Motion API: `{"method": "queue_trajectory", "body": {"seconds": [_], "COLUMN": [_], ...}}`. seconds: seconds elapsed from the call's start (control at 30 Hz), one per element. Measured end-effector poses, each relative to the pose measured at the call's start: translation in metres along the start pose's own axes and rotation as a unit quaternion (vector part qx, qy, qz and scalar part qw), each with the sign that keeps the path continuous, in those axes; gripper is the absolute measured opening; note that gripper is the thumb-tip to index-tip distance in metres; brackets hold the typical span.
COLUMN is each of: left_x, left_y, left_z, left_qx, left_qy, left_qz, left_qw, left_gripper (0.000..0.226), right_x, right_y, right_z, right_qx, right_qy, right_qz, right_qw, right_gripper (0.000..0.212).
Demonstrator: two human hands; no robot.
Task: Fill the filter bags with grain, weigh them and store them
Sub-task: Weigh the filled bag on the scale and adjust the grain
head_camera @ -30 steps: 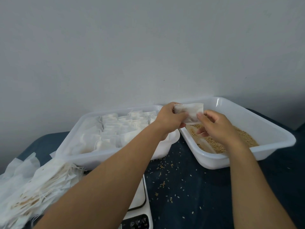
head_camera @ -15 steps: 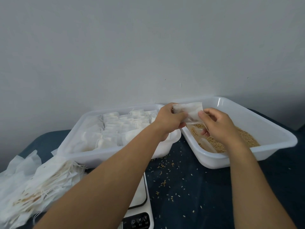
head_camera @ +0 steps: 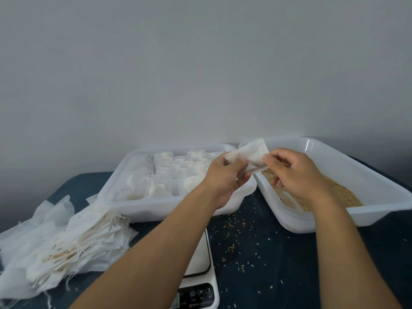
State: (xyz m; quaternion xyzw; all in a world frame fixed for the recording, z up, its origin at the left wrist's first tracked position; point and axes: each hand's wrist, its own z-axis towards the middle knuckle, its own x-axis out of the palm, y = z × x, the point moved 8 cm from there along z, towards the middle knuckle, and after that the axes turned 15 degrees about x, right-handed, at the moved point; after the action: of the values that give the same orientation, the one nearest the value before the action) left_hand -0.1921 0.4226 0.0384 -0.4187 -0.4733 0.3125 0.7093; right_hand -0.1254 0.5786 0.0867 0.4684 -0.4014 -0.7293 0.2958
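Both hands hold one white filter bag [head_camera: 249, 157] up between the two white trays: the left hand [head_camera: 225, 177] pinches its left end with thumb and curled fingers, and the right hand [head_camera: 294, 172] pinches its right edge with thumb and forefinger, the other fingers loosely curled. The bag hangs above the near corner of the grain tray [head_camera: 379, 188], whose floor carries a thin layer of tan grain [head_camera: 343, 195]. The right hand and forearm cover the near left part of that layer. Left of it, touching or just beside, the storage tray [head_camera: 138, 206] holds rows of filled bags [head_camera: 169, 175]; the left hand hides its right end. A loose heap of empty bags [head_camera: 66, 237] with trailing strings lies on the dark blue table [head_camera: 267, 275] at the left, cut off by the frame edge. The white scale [head_camera: 200, 284] sits near the bottom, mostly hidden under the left forearm; its button marks are too small to read. Spilled grains [head_camera: 231, 246] dot the table between scale and trays
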Motion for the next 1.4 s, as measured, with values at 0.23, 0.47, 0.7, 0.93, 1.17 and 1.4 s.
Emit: {"method": "queue_trajectory", "body": {"seconds": [0.23,0.47,0.7,0.93,1.17,1.4], "left_x": [0.016,0.043,0.033,0.016,0.022,0.025], "left_y": [-0.003,0.002,0.008,0.003,0.000,0.003], "left_z": [0.010,0.020,0.013,0.007,0.007,0.007], "left_qx": [0.017,0.042,0.016,0.009,0.010,0.014], "left_qy": [0.000,0.028,-0.004,-0.021,-0.024,-0.022], "left_qz": [0.046,0.092,0.054,0.031,0.027,0.014], "left_qw": [0.999,0.995,0.998,0.999,0.999,1.000], "left_gripper": [0.013,0.011,0.015,0.014,0.017,0.010], "right_x": [-0.006,-0.032,-0.023,-0.006,-0.017,-0.014], "right_y": [-0.023,-0.046,-0.038,-0.026,-0.029,-0.035], "right_z": [0.005,0.008,0.009,0.006,0.006,0.003], "right_qx": [0.053,0.091,0.066,0.040,0.063,0.116], "right_qy": [-0.039,-0.116,-0.045,-0.015,-0.105,-0.039], "right_qz": [-0.051,-0.036,0.033,-0.023,-0.089,0.080], "right_qw": [0.997,0.988,0.996,0.999,0.988,0.989], "right_gripper": [0.027,0.029,0.015,0.024,0.030,0.023]}}
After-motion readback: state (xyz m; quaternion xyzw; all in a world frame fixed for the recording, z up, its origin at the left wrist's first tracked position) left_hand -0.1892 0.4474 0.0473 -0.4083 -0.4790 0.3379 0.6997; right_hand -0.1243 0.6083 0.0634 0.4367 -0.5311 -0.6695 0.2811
